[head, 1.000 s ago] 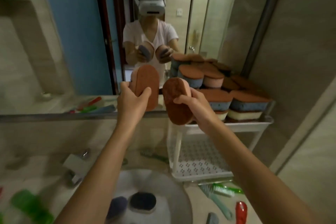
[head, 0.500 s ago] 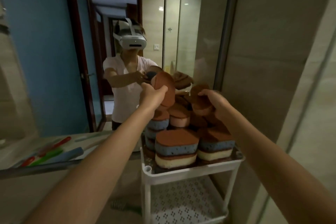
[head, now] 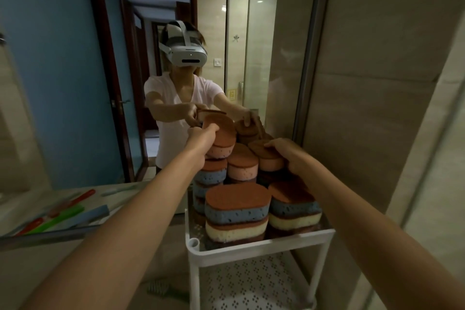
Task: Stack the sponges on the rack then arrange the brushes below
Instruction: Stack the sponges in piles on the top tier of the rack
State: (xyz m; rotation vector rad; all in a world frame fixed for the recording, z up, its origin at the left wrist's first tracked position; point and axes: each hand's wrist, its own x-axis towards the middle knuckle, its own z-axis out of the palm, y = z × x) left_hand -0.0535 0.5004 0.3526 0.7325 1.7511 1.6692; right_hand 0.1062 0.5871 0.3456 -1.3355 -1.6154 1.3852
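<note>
On top shelf of rack (head: 261, 246): sponges (head: 236, 209) piled in several stacks, brown scrub faces up, blue, cream and pink foam below. Front stacks two to three high, rear stacks higher.

Left hand (head: 203, 137): fingers curled round near edge of left sponge (head: 221, 131), brown face over pink foam. Sponge tilted, far end raised, lower edge touching top of left rear stack.

Right hand (head: 289, 156): fingers laid over brown face of right sponge (head: 266, 156), thumb at its near side, pinching it. Sponge lies close to level on right rear stack.

Mirror (head: 63, 83) behind rack reflects the person, both arms out toward the pile.

Lower shelf (head: 251, 284): perforated, white.

Brushes (head: 63, 211): red, green and blue handles at left, near mirror's lower edge; cannot tell whether real or reflected. One brush (head: 161, 289) low down, just left of rack leg, blurred.
</note>
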